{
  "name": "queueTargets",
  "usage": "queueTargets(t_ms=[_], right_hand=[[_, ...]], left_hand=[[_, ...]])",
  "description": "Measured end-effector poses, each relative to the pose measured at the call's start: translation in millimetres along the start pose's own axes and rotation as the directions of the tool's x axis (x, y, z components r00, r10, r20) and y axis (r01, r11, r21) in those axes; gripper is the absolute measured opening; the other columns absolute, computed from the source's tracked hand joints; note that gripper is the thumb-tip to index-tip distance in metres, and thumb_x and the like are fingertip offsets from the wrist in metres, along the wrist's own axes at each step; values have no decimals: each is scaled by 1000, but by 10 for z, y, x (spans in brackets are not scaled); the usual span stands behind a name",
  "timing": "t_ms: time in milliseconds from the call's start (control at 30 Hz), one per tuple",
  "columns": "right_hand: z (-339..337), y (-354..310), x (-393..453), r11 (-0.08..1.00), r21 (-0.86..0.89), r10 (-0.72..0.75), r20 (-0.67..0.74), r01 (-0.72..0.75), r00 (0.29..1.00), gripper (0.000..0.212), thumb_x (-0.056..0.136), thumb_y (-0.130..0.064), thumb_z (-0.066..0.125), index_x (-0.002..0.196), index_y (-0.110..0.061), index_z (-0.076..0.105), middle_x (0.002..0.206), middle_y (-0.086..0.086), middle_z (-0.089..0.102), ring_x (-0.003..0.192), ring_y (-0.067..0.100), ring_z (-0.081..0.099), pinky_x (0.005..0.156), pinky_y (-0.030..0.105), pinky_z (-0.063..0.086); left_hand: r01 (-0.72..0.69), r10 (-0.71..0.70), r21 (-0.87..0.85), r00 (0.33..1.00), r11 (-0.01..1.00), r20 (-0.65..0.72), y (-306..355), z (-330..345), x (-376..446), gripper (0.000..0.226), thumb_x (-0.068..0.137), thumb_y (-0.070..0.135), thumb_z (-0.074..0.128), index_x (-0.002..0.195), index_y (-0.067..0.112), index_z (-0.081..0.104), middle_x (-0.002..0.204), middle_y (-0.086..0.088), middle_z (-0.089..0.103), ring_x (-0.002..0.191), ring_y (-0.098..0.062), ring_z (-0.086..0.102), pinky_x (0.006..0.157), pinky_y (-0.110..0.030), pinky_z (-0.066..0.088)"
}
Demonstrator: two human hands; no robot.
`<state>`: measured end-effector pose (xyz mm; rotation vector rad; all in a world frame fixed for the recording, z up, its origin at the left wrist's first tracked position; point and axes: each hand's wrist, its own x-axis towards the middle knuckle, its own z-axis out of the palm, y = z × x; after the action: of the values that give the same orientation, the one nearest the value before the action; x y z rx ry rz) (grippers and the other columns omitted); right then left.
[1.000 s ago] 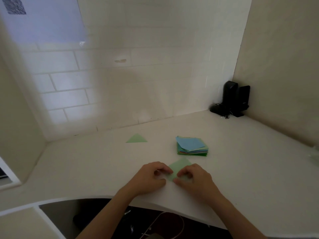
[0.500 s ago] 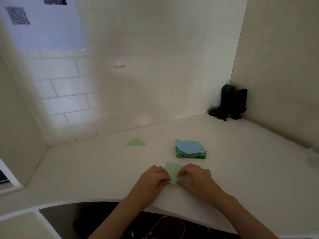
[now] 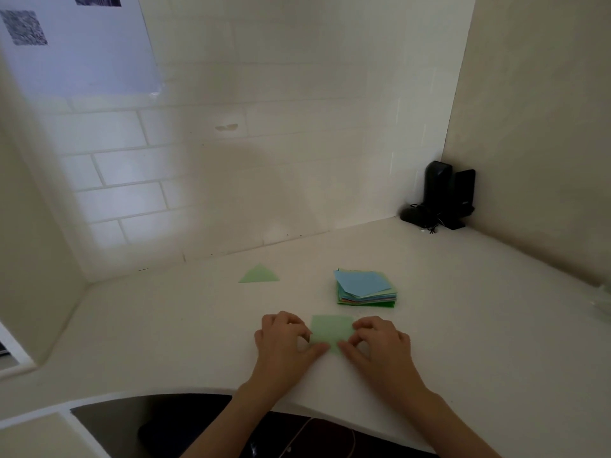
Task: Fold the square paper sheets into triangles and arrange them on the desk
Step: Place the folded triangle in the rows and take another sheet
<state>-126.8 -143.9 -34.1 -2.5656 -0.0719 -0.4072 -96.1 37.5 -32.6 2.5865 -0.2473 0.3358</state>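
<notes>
1. Nearest the desk's front edge, the left hand (image 3: 286, 340) and the right hand (image 3: 377, 342) flank a light green sheet (image 3: 332, 332) lying on the white desk (image 3: 479, 325). Both hands have curled fingers, with thumb and fingertips pinching the sheet's lower left and lower right edges. I cannot tell whether the paper is one layer or already doubled here.

2. Judging from this, the fold is at the aligning stage. If one hand drags harder than the other, the corners could miss each other and the crease would set crooked, giving a lopsided triangle.

3. The sheet sits close to the desk's curved front edge; a slip of the pinch might slide it off toward the lap.

4. Just beyond the sheet, a stack of coloured square sheets (image 3: 365, 289) rests with a blue one on top, slightly fanned. A careless knuckle moving forward could scatter it.

5. Farther back and to the left, one finished green triangle (image 3: 258, 275) lies flat, well apart from the stack. Placing the next triangle carelessly could overlap it or spoil the arrangement.
</notes>
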Motion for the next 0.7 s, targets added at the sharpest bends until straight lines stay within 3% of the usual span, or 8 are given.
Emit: queueTargets(t_ms=[200, 367, 600, 700], right_hand=[[70, -76, 28, 994, -73, 78, -46, -81, 996, 33, 74, -66, 59, 70, -33, 63, 104, -21, 46, 104, 0, 41, 81, 24, 16], [41, -79, 32, 993, -31, 111, -54, -112, 992, 27, 70, -60, 66, 73, -35, 57, 102, -19, 45, 104, 4, 42, 83, 25, 20], [-68, -61, 76, 986, 48, 151, 109, -157, 982, 24, 78, -44, 67, 99, -46, 55, 108, -23, 45, 116, 8, 38, 89, 26, 21], [-98, -70, 101, 982, 31, 179, 179, -187, 968, 31, 82, -41, 63, 111, -48, 57, 118, -20, 51, 122, 11, 37, 102, 29, 24]], left_hand=[[48, -47, 101, 999, 994, -10, 54, 36, -63, 44, 74, 72, 54, 86, 31, 65, 108, 13, 39, 110, -11, 28, 89, -27, 20], [72, -75, 55, 996, 996, 53, 25, 5, -25, 29, 77, 63, 58, 83, 34, 59, 110, 13, 38, 113, -12, 29, 94, -29, 22], [84, -83, -8, 994, 996, 76, -116, -101, -5, 20, 80, 49, 63, 91, 39, 49, 110, 15, 40, 110, -11, 30, 86, -28, 19], [-19, 22, -54, 998, 998, 60, -27, -107, 5, 13, 82, 30, 64, 90, 39, 60, 99, 16, 42, 98, -10, 32, 82, -28, 24]])
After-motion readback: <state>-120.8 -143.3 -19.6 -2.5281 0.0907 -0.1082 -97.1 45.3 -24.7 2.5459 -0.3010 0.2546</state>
